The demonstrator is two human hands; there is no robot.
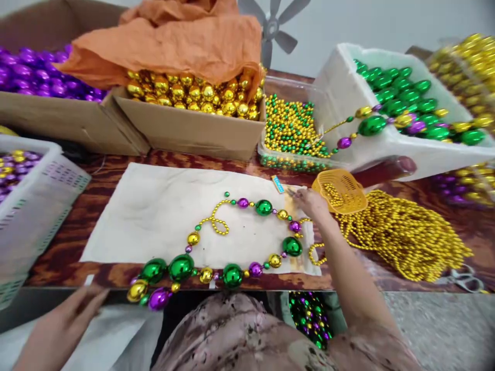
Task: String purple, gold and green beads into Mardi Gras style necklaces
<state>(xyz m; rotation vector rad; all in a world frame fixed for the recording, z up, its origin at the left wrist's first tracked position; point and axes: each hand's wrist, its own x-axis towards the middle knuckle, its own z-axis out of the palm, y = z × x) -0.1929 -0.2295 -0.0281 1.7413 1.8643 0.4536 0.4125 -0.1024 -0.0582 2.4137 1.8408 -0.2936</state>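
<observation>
A bead necklace of green, gold and purple balls lies in a loop on a white cloth and along the table's front edge. Large green, gold and purple balls bunch at its left end, partly over the edge. My left hand, slightly blurred, is left of that bunch, apart from it, with fingers stretched out and nothing seen in them. On the cloth's right side, my right hand is closed, its fingertips near a dark thin thing I cannot make out. A small blue and orange packet lies beside it.
Gold bead strings heap on the right near scissors and a yellow basket. Behind stand cardboard boxes, a clear bin of small beads and a white foam box. A white crate stands left.
</observation>
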